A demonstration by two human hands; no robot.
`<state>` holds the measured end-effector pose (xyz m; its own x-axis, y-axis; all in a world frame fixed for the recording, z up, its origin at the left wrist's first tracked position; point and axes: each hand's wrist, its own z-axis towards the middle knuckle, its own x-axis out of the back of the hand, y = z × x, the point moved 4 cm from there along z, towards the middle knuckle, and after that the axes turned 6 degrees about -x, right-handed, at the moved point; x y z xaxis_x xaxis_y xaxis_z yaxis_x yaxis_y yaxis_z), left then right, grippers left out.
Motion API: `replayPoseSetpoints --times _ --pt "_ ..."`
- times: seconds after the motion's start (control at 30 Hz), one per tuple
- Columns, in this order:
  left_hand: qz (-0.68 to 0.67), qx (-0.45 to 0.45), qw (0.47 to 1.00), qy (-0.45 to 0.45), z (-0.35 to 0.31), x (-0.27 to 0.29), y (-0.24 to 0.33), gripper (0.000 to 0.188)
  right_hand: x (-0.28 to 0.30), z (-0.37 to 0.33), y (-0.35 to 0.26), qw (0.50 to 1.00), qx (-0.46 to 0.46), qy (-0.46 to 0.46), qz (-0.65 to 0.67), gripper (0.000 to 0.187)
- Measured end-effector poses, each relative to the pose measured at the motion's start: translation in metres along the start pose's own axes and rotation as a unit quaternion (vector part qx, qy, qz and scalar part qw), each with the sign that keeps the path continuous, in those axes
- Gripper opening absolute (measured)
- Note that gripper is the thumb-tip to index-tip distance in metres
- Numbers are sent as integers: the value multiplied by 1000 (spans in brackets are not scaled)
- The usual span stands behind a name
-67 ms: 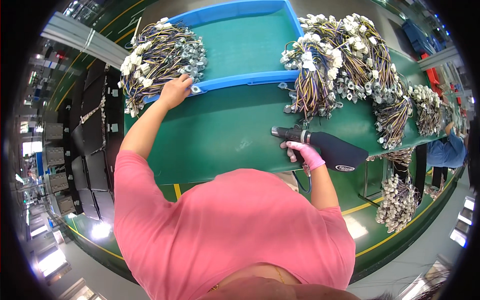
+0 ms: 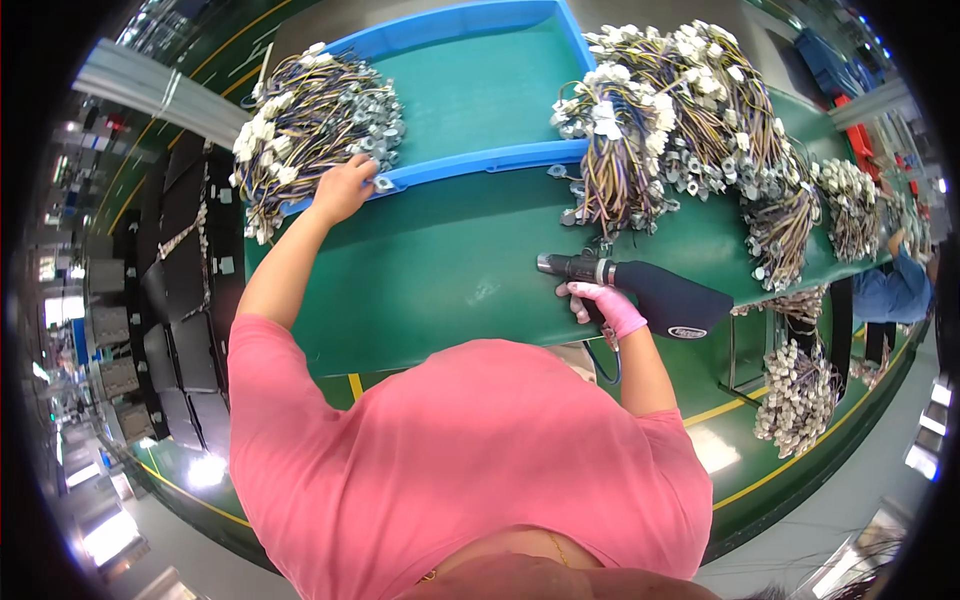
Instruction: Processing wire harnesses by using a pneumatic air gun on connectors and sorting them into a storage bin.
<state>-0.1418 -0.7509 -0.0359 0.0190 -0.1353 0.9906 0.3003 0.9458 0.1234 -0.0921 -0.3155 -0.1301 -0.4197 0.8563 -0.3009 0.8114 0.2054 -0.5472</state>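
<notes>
Green worktop (image 2: 450, 255), blue tray (image 2: 490, 158), pink shirt (image 2: 480, 440).
Wire bundles (image 2: 318, 112): mixed yellow, dark purple and brownish strands; white connectors (image 2: 606, 120), greyish ends (image 2: 375, 115). Hand-held tool (image 2: 635, 278): black body, silver nozzle (image 2: 545, 263), dark navy bag (image 2: 672, 298), badge (image 2: 687, 332) pale with dark print. Right hand (image 2: 603, 302): pink glove, paler fingers. Floor (image 2: 690, 372) green, yellow stripes (image 2: 718, 412). Co-worker's sleeve (image 2: 890, 297) blue; bin (image 2: 860, 145) red.

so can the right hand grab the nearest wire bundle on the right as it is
Probably not: the right hand is holding the black handheld tool, which also lies between it and the wire bundle.
</notes>
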Motion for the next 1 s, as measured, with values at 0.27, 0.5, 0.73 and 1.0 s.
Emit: replayPoseSetpoints --times 0.27,0.5,0.73,1.0 --pt "113 163 975 -102 76 25 13 38 4 4 3 999 -14 -41 11 25" --pt "-211 68 973 -63 213 -7 173 66 2 -1 2 1000 -11 -14 -10 26" --pt "-532 294 794 27 288 -91 207 47 2 8 9 999 -17 -32 -9 23" --pt "-708 6 676 206 138 11 249 52 5 8 13 999 -2 -37 -16 27"
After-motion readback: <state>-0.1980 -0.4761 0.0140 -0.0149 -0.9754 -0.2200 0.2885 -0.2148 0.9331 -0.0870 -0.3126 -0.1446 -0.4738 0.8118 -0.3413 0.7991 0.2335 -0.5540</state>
